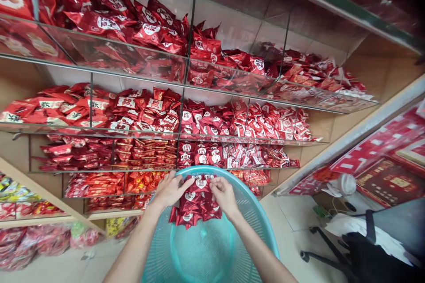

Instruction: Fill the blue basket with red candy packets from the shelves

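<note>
Several dark red snack packets [195,207] with white heart-shaped labels are bunched inside the far part of a turquoise mesh plastic basket [272,239]. My left hand [171,190] comes in over the basket's far left rim, its thumb laid on the top packet [201,182] and its fingers bent, partly hidden. From the other side my right hand [225,193] pinches the right edge of that same packet between thumb and fingers. The lower packets hang or lie below the hands; whether they rest on the basket wall I cannot tell.
Glass-fronted shelves [139,130] full of red packets rise just beyond the basket. A wooden side panel [299,163] bounds them on the right. At lower right stand a black wheeled chair [372,247] and red printed boxes [392,181]. Bagged goods [29,245] lie at lower left.
</note>
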Demonstrator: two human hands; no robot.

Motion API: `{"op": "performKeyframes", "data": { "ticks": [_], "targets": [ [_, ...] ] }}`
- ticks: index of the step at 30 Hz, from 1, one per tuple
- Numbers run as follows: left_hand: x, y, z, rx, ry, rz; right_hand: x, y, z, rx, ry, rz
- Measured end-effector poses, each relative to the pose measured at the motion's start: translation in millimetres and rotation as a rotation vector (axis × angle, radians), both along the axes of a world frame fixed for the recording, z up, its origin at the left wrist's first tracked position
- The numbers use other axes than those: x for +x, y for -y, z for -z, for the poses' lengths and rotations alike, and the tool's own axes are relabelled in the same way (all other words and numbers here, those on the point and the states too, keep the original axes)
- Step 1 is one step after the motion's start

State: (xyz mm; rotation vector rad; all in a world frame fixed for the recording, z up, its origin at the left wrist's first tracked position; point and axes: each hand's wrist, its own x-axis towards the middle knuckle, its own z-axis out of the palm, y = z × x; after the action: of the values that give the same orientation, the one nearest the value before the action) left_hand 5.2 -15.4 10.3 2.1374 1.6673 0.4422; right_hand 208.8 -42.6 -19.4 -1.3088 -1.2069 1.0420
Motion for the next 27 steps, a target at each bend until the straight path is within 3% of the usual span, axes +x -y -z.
{"op": "performKeyframes", "data": {
  "ticks": [6, 15, 20, 27],
  "targets": [
    [-2, 0, -0.9, -0.012, 0.003, 0.012, 19, -6, 0.7, 0.038, -0.022, 0.111],
    [-6, -1, -4.0, -0.02, 0.04, 0.086, -7, 7, -4.3, -0.025, 0.016, -0.065],
    [-12, -5, -5.1, -0.074, 0.039, 0.179, -12, 7, -5.5, -0.04, 0.036, -0.042],
    [-14, -9, -4.2, -0.115, 0.02, 0.185, -18, 12, -7.6, -0.08, 0.058, -0.08]
  ]
}}
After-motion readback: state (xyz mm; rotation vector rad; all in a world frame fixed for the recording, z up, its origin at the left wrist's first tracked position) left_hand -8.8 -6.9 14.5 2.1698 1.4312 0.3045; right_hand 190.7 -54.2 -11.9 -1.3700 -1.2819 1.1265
